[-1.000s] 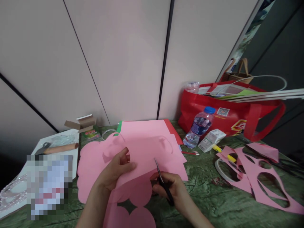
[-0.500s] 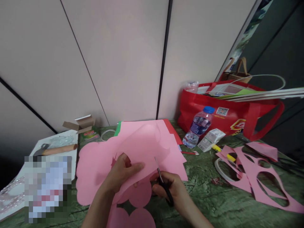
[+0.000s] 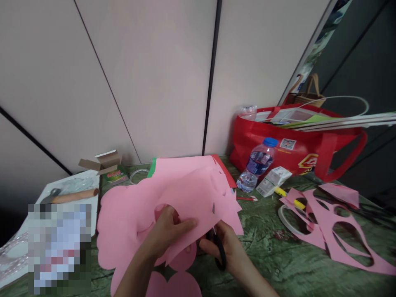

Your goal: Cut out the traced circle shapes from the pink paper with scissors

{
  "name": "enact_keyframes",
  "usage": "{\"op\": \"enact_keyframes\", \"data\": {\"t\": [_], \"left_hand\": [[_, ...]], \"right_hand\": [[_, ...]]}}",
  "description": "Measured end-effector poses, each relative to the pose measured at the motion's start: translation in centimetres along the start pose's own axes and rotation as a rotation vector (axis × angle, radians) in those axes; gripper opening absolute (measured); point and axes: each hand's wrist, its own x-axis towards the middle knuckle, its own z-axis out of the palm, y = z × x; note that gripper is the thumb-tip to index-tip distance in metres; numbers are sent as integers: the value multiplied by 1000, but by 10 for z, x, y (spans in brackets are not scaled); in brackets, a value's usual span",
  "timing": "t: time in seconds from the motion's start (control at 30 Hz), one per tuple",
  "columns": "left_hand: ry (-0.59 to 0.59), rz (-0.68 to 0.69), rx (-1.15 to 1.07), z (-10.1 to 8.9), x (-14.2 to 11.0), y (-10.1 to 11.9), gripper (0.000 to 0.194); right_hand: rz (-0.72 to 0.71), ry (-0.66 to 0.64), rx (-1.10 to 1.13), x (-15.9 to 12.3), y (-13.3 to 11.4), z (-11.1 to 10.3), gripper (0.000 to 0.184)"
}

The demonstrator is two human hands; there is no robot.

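A sheet of pink paper is gripped by my left hand, thumb on top and fingers curled into a rounded opening in it. My right hand holds scissors with black handles. Their blades pass beneath the sheet, and a dark tip shows through a slit near its right side. Under the sheet lie more pink papers, among them a scallop-edged piece on the left and rounded pink shapes near the front. My left fingertips are partly hidden by the paper.
On the right, a water bottle and a small white box stand before a red bag. Cut pink scraps lie over a tape roll. At left are an opened small box and a wooden-handled tool.
My left hand has moved slightly right with the sheet, which now bends upward more. The scissors have gone from above the paper's edge to under it, their tip poking through.
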Motion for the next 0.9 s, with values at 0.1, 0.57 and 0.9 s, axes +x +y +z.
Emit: {"op": "enact_keyframes", "data": {"t": [0.1,0.57,0.9], "left_hand": [[-113,-14,-154,5,-3,6,29],[31,39,196,19,3,2,45],[-63,33,187,24,1,-3,36]], "right_hand": [[-21,16,4,1,-2,-1,30],[-46,-42,184,1,-3,-5,28],[-38,24,151,1,-4,-6,30]]}}
